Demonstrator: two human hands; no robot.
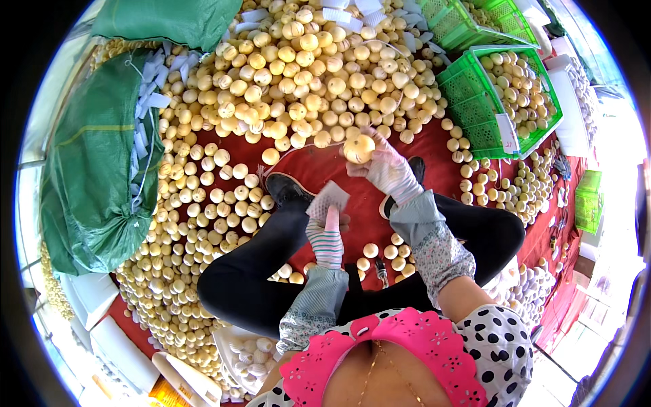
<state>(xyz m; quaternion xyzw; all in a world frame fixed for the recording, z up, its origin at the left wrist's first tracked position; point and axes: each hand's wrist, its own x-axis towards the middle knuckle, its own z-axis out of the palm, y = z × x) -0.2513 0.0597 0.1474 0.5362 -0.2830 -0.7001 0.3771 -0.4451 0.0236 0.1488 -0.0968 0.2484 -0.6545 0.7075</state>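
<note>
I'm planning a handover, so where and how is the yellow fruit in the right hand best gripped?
Likely cup the fruit by its left side, coming from the left: that rounded face is uncovered, while the right hand grips from the right.

A place for packing produce, apparently a bright shed or shelter, is indicated. Round pale-yellow fruits (291,111) are heaped in great numbers over a red floor sheet (444,159), and more are held in a green plastic crate (471,102). White packing sleeves (158,101) are crammed into a large green sack (95,197) and strewn over the heap. White boxes (123,356) are set along the edge, and daylight is admitted through pale walls (49,132).
</note>
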